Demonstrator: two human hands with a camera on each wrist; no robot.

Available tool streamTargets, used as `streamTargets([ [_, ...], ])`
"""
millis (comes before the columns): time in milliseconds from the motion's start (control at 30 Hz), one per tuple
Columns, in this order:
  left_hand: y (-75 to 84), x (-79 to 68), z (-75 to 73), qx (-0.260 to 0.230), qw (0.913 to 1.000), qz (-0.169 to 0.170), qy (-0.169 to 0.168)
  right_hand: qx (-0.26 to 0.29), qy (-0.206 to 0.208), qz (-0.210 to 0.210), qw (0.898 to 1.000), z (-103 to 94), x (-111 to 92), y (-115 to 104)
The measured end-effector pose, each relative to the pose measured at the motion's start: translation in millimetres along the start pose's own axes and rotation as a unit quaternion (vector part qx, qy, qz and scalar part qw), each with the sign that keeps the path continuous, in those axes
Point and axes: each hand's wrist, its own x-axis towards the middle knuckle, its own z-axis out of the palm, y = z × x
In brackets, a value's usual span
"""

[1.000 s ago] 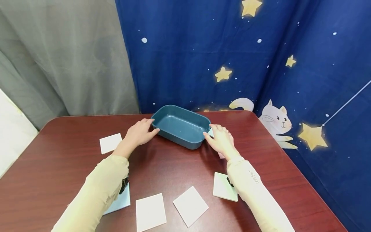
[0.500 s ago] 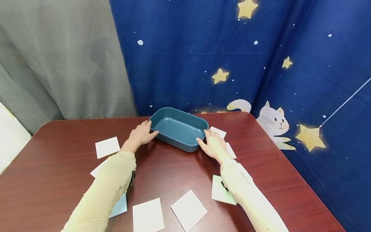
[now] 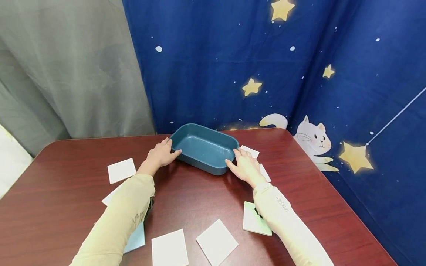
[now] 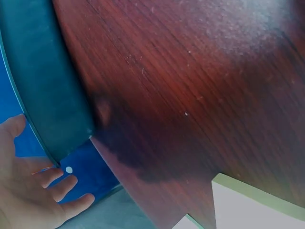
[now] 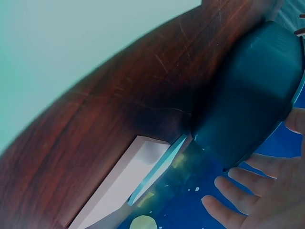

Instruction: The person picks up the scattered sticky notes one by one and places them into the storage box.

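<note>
A dark teal, rounded rectangular bin (image 3: 203, 164) stands near the far edge of the table, with nothing visible inside. My left hand (image 3: 159, 155) is at its left end, thumb near the front rim, fingers along the end. At the opposite end, my right hand (image 3: 245, 167) touches the rim, its fingers spread and fairly straight. The left wrist view has the bin's wall (image 4: 45, 71) beside my loosely extended fingers (image 4: 62, 188). From the right wrist, my fingertips (image 5: 237, 172) appear close against the bin's rim; which of them press on it is unclear.
Several square pads lie about the dark red table (image 3: 193, 207): white ones (image 3: 121, 170), (image 3: 217, 242), a light blue one (image 3: 135, 239) partly under my left sleeve, and a green one (image 3: 254, 220) by my right sleeve. Two pale ones (image 3: 250, 151) sit right of the bin. Curtains (image 3: 213, 66) hang behind.
My right hand has shifted left along the bin's end, uncovering pads behind it. The left forearm has swung slightly right. The bin looks unmoved; the head view has tilted a little.
</note>
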Motion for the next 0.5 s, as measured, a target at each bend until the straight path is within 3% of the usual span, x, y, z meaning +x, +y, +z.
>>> streamTargets([
  [200,-1.9,-5.4,1.4,0.019,0.9998,0.005,-0.002,-0.004,-0.013,0.003,1.000,-2.2,2.0,0.2],
  [500,0.4,-30.5,-1.8,0.054,0.9984,0.009,-0.013,0.012,-0.029,-0.011,0.999,-5.3,2.7,1.2],
])
